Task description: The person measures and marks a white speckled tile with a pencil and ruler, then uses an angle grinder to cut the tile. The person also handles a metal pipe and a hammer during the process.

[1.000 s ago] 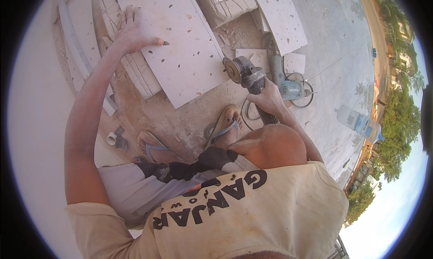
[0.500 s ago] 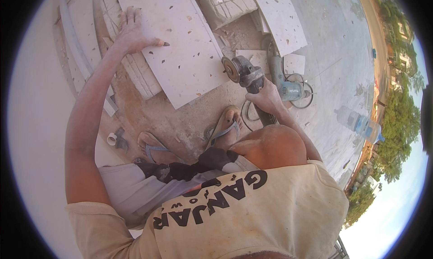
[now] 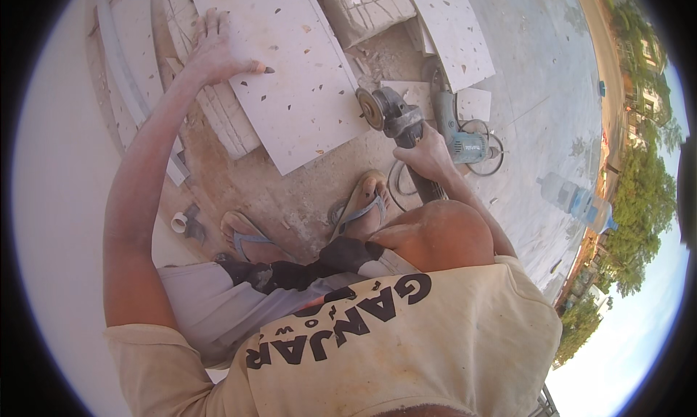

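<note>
A pale speckled slab (image 3: pixel 305 90) lies in front of me, raised on rough white blocks (image 3: pixel 225 119). My left hand (image 3: pixel 214 60) rests on its left edge with the fingers spread and the thumb lying over the top face. My right hand (image 3: pixel 428 156) is wrapped round the body of a dark angle grinder (image 3: pixel 403 119). The grinder's round disc (image 3: pixel 371 109) faces the slab's near right edge, very close to it; whether they touch I cannot tell.
Right of the grinder lies a teal power tool (image 3: pixel 465 141) with a coiled cable. Another speckled slab (image 3: pixel 454 39) and a block (image 3: pixel 367 10) lie farther off. A grey pipe fitting (image 3: pixel 190 225) sits by my sandalled feet (image 3: pixel 363 203). Large plastic bottles (image 3: pixel 573 199) stand at the right.
Almost nothing differs. The grinder and my right hand have shifted very slightly left and up; my left hand stays on the slab.
</note>
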Demonstrator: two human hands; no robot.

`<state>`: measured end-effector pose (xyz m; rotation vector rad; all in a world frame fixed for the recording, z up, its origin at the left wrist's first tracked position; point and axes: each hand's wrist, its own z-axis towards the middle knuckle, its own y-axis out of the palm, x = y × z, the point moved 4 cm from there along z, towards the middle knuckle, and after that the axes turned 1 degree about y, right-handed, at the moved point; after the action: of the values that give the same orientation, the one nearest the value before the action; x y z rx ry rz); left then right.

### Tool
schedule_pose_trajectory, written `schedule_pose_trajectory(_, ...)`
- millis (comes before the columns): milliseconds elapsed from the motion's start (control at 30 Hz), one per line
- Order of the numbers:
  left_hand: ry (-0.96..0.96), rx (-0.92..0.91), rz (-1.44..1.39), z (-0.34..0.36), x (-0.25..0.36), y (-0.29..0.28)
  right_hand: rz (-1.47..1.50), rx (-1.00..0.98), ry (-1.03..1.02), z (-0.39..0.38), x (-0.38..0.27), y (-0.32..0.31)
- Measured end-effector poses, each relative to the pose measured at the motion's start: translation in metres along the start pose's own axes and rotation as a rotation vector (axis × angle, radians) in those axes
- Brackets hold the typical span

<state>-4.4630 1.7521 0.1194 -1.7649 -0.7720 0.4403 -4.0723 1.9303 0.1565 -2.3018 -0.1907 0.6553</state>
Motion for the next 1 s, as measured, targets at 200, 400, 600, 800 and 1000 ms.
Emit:
schedule_pose_trajectory(200, 0.001, -0.024, 0.055, 0.004, -0.002, 0.005, -0.003, -0.029, 0.042, 0.002, 0.005, 0.004)
schedule_pose_trajectory(400, 0.011, -0.006, 0.018, 0.001, -0.002, 0.003, 0.022, -0.033, 0.031, 0.005, 0.002, 0.004)
schedule_pose_trajectory(600, 0.006, -0.002, 0.041, 0.002, 0.0, 0.003, -0.002, -0.021, 0.012, 0.007, -0.002, 0.002)
schedule_pose_trajectory(800, -0.009, -0.031, 0.058, 0.003, -0.002, 0.003, -0.008, -0.004, 0.003, 0.01, -0.008, 0.0)
schedule_pose_trajectory(1000, -0.013, -0.037, 0.053, 0.001, 0.001, 0.0, 0.003, 0.012, -0.024, 0.013, -0.004, 0.002)
